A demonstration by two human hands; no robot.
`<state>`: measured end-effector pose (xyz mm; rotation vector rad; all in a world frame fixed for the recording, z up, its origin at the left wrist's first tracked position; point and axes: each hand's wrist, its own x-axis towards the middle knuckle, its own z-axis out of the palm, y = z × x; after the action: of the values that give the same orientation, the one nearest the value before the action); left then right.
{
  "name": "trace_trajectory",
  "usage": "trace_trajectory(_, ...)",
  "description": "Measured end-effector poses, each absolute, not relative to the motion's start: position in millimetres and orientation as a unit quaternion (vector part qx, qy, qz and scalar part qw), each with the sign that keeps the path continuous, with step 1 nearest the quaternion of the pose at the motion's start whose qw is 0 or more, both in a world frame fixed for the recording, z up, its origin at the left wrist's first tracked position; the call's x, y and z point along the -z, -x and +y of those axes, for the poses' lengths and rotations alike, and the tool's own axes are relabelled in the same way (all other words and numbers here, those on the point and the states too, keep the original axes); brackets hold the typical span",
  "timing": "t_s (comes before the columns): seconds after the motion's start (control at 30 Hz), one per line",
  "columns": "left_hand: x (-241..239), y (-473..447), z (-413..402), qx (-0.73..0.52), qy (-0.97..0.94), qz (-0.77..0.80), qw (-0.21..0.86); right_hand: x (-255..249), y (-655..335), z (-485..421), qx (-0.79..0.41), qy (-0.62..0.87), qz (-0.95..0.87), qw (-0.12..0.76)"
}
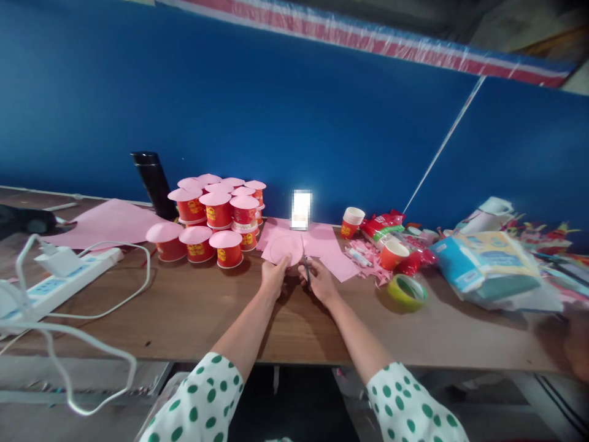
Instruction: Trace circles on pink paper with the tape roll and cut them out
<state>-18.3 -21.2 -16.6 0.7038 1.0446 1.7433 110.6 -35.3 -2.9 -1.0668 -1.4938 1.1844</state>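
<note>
My left hand point(275, 274) pinches the near edge of a piece of pink paper point(278, 248) with a circle outline on it. In my right hand point(321, 281) is a pair of scissors point(307, 270), its blades at the right edge of that paper. More pink paper sheets point(329, 245) lie flat just behind and to the right of my hands. Left of them stand several red paper cups point(229, 256), some stacked, topped with shallow pink paper cones point(225, 239).
A white power strip point(73, 282) with looping cables lies left, near a black flask point(153, 184). On the right are a stack of cups point(352, 222), pink scraps point(368, 255), a yellow tape roll point(407, 293) and a blue-yellow package point(488, 267). A blue wall point(276, 110) rises behind.
</note>
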Motion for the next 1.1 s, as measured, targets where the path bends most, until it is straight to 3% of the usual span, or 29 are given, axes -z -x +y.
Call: trace_trajectory(1.1,14.1,18.2,-22.7,-0.716,-0.287,0.412,0.485,2.2,-112.0,-35.8,-0.490,0.438,-0.599,0.456)
